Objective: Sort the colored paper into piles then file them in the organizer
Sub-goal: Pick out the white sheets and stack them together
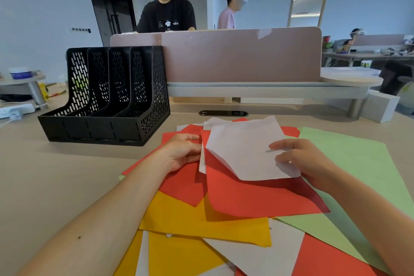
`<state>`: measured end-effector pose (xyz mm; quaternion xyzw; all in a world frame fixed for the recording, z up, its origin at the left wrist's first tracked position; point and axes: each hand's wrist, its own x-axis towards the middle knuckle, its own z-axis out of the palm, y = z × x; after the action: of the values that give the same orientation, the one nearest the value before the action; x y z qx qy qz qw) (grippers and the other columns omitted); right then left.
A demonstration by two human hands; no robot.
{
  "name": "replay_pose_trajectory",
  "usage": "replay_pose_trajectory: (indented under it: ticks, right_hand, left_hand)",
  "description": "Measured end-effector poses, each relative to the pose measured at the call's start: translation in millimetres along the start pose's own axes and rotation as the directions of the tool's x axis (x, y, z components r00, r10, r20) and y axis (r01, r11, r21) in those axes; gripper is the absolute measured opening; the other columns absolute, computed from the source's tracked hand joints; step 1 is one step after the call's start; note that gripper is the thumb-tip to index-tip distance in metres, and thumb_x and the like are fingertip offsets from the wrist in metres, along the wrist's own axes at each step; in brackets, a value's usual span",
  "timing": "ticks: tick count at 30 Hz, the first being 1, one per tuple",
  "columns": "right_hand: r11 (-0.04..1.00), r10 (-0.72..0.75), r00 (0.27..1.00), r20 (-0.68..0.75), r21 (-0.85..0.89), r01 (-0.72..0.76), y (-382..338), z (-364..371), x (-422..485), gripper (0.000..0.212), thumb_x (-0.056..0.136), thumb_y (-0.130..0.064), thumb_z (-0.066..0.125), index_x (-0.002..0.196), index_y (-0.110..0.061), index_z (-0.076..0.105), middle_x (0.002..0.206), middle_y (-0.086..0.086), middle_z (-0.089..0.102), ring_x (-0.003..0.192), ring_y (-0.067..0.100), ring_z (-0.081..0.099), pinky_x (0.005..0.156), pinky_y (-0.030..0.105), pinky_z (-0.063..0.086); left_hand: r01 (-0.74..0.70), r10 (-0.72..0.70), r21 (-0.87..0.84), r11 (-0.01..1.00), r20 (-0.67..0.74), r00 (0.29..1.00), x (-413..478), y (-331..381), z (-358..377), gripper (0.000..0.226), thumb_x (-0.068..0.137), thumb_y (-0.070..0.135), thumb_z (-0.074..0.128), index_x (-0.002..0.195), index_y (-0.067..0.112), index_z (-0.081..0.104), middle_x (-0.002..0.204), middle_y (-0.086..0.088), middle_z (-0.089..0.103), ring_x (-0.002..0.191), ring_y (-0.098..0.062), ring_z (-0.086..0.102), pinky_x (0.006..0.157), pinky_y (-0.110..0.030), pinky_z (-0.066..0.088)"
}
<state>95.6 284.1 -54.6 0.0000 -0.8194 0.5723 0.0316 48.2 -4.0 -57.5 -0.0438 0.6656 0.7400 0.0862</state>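
Colored paper (201,215) lies mixed on the desk (67,175), just right of the black organizer (105,96).
Left hand (183,152) curls its fingers onto a red sheet (257,195) at its edge; right hand (300,159) pinches a lifted white sheet (244,148); a green sheet (358,163) lies furthest right.

Head camera (wide-angle) faces forward-down, close over desk (56,175).

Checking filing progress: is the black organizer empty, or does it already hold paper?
Empty, as far as visible: no sheet stands in any slot of the organizer; the sheets lie spread on the desk.
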Motion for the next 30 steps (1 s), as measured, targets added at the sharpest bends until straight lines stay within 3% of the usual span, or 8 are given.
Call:
replay_pose_trajectory:
  ticks: [5,10,14,18,20,23,25,30]
  right_hand:
    - [1.0,0.021,1.0,-0.013,-0.011,-0.021,4,-6,4,0.03,0.082,0.007,0.06,0.099,-0.013,0.074,0.107,0.001,0.067,0.089,0.019,0.062,0.068,0.025,0.045]
    - [0.999,0.02,1.0,-0.021,-0.035,-0.02,9,-10,7,0.03,0.081,0.006,0.061,0.097,-0.016,0.075,0.109,0.002,0.067,0.095,0.023,0.061,0.07,0.028,0.046]
    - [0.994,0.035,0.998,-0.048,-0.099,-0.04,12,-14,10,0.031,0.079,0.004,0.06,0.093,-0.018,0.075,0.104,0.002,0.067,0.091,0.023,0.059,0.071,0.028,0.045]
    - [0.978,0.051,0.993,-0.106,-0.197,-0.071,10,-26,10,0.035,0.077,0.005,0.056,0.097,-0.018,0.075,0.103,-0.001,0.064,0.095,0.021,0.056,0.072,0.029,0.045]
    - [0.976,0.031,0.993,-0.118,-0.211,-0.055,10,-28,8,0.038,0.077,0.006,0.056,0.1,-0.019,0.074,0.104,0.0,0.064,0.089,0.017,0.056,0.069,0.027,0.043]
    - [0.985,-0.044,0.996,-0.081,-0.169,0.03,9,-24,6,0.041,0.077,0.006,0.059,0.103,-0.023,0.072,0.106,-0.002,0.068,0.086,0.015,0.061,0.071,0.027,0.046]
    - [0.992,-0.081,0.994,-0.077,-0.1,0.074,7,-19,6,0.041,0.078,0.007,0.062,0.104,-0.024,0.071,0.104,0.0,0.069,0.081,0.015,0.063,0.07,0.027,0.047]
    - [0.985,-0.135,0.988,-0.07,-0.12,0.126,-11,10,14,0.038,0.078,0.002,0.065,0.108,-0.021,0.071,0.105,-0.003,0.067,0.085,0.014,0.064,0.07,0.025,0.049]
  left_hand:
    - [0.046,-0.049,0.029,0.998,0.081,0.996,-3,6,1,0.02,0.092,-0.007,0.053,0.091,0.008,0.067,0.082,-0.011,0.075,0.073,-0.021,0.072,0.069,-0.03,0.061]
    - [0.087,-0.095,0.057,0.995,0.168,0.981,-3,6,-7,0.025,0.091,-0.009,0.052,0.102,0.005,0.071,0.096,-0.012,0.075,0.079,-0.019,0.074,0.064,-0.026,0.059]
    - [0.067,-0.073,0.142,0.988,0.038,0.997,2,7,-10,0.031,0.089,-0.015,0.051,0.102,0.006,0.071,0.095,-0.009,0.073,0.081,-0.017,0.069,0.07,-0.027,0.06]
    - [0.037,-0.01,0.153,0.988,-0.175,0.985,6,15,-31,0.021,0.075,-0.005,0.055,0.089,0.009,0.061,0.08,-0.009,0.056,0.064,-0.02,0.053,0.054,-0.027,0.042]
    - [0.072,-0.043,0.151,0.986,-0.187,0.981,5,14,-43,0.012,0.075,0.0,0.059,0.081,0.011,0.056,0.076,-0.009,0.056,0.062,-0.022,0.054,0.054,-0.027,0.041]
    - [0.105,-0.091,0.305,0.947,-0.06,0.994,1,10,-45,0.012,0.089,-0.003,0.062,0.099,0.002,0.068,0.091,-0.014,0.072,0.073,-0.022,0.068,0.059,-0.028,0.055]
    - [0.098,-0.103,0.357,0.929,-0.006,0.995,0,11,-40,0.019,0.089,-0.006,0.062,0.105,0.004,0.067,0.088,-0.009,0.072,0.073,-0.017,0.067,0.055,-0.025,0.053]
    - [0.111,-0.119,0.297,0.948,0.009,0.993,0,11,-37,0.031,0.092,-0.009,0.051,0.116,0.006,0.062,0.107,-0.017,0.071,0.09,-0.029,0.07,0.073,-0.037,0.057]
